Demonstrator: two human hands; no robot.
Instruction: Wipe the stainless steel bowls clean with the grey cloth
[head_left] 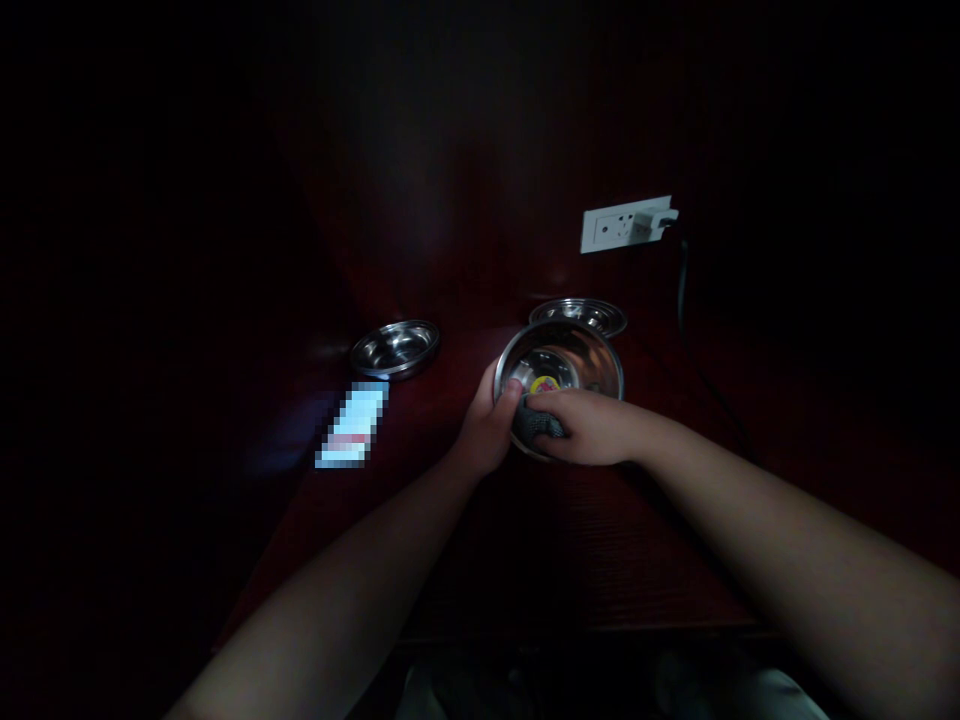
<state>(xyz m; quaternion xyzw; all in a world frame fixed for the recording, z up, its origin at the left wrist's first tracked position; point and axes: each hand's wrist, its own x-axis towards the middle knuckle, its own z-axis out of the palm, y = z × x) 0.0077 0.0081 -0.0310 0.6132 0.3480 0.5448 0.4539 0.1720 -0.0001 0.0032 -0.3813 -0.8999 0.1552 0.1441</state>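
A shiny metal bowl [600, 365] is tilted toward me above the dark red table, with a round yellow and red sticker [545, 385] at its bottom. My left hand [487, 425] grips the bowl's left rim, thumb inside and the other fingers hidden behind it. Inside the near wall my right hand [592, 425] is closed on a dark grey-green cloth [538, 425], pressed against the metal. Part of the cloth is covered by the fingers.
One shallow metal dish [395, 348] lies to the left, another metal dish [577, 312] behind the bowl. A lit, pixelated phone-like screen [352, 425] is at the left. On the back wall sits a white socket plate [628, 224] with a plug and dark cable [682, 285].
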